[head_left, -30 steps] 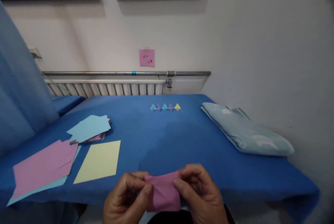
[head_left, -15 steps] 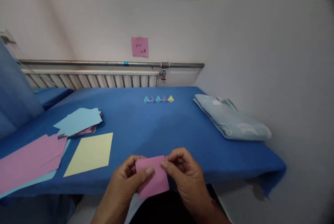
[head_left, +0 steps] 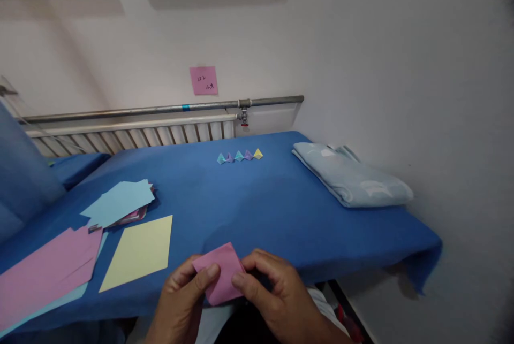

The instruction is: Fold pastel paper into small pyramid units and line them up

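Near the blue cloth-covered table (head_left: pixel 257 210), the folded pink paper square (head_left: pixel 225 269) had just tilted; the left hand (head_left: pixel 182 293) gripped one side, the right hand (head_left: pixel 279 293) pinched lower along the other (apparently regripped to work that edge).

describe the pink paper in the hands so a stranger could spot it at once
Find the big blue cloth and its near edge, low in the picture. There, the left hand and right hand hold a small piece of pink paper between them. Unlike the larger pink sheets on the cloth and the pink note on the wall, it is held.
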A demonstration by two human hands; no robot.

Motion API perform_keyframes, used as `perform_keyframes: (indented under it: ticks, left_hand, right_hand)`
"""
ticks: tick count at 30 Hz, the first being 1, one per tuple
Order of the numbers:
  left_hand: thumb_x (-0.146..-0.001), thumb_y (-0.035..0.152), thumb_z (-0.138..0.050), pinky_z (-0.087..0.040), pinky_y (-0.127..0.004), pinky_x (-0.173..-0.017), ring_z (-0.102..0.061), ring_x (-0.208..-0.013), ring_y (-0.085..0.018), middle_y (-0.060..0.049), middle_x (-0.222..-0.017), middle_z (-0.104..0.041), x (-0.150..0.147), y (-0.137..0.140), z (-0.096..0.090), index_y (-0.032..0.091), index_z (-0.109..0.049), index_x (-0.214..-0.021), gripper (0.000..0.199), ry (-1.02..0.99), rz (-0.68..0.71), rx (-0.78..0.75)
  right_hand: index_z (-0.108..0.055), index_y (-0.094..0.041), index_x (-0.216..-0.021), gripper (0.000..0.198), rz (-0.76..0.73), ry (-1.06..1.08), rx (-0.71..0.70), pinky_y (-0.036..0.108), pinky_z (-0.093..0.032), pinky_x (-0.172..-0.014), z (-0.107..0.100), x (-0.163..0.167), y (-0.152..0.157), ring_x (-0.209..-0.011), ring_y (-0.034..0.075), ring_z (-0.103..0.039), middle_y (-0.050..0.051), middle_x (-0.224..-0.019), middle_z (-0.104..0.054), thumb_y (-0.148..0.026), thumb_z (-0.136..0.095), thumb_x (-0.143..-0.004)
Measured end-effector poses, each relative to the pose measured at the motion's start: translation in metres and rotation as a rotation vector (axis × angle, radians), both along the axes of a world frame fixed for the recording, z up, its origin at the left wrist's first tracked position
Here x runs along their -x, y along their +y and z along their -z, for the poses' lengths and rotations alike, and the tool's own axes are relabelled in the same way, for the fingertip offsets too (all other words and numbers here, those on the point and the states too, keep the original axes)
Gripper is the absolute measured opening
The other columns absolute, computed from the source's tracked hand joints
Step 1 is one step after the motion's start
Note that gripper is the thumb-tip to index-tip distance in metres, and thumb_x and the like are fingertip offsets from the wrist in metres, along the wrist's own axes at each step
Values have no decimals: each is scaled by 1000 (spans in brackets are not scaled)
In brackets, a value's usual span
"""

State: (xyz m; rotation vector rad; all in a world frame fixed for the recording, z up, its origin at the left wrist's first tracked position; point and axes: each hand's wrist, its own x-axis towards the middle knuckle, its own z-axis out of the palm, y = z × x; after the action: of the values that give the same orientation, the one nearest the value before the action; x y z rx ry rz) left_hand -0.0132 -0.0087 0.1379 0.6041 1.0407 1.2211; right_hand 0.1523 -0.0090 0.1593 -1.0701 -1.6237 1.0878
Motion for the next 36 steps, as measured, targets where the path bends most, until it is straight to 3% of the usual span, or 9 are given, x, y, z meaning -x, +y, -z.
perform_keyframes:
  ticks: [8,15,22,29,36]
  left_hand:
    - [-56,29,-83,-46,-24,-58,-54,-56,-11,0,-57,-63,-4,-1,3,17,-72,-67,20,-125,2,12]
    - [-55,29,-84,-47,-24,-59,-56,-58,-12,0,-61,-64,-5,-1,-4,15,-70,-66,22,-75,-62,27]
    - [-55,30,-83,-47,-25,-64,-57,-63,-13,-1,-64,-65,-6,1,-3,15,-71,-71,25,-61,-81,14]
    - [-60,35,-79,-40,-21,-61,-51,-60,-11,1,-60,-61,-11,-7,-2,16,-70,-64,22,144,44,-53]
    - [-65,40,-73,-39,-23,-63,-51,-66,-15,-1,-66,-62,-16,-10,-15,18,-70,-64,23,305,189,-105]
  right_hand:
    - [-61,-19,-61,25,55,3,-136,23,-38,-61,-2,2,0,-58,10,-50,-3,-60,-54,-25,-56,-85]
    - [-62,-20,-63,20,15,-48,-55,23,-38,-58,-2,-4,-1,-59,11,-51,-4,-61,-56,-27,-62,-82]
    - [-58,-20,-57,28,32,-84,-135,23,-36,-56,5,-9,-1,-55,10,-47,-4,-56,-52,-27,-57,-84]
    - [-67,-22,-80,8,1,-34,-2,23,-42,-66,-7,-15,4,-71,13,-54,-2,-75,-62,-29,-66,-78]
    - [-61,-19,-62,25,87,27,-48,23,-42,-61,-4,-14,6,-60,11,-51,-2,-60,-56,-30,-56,-84]
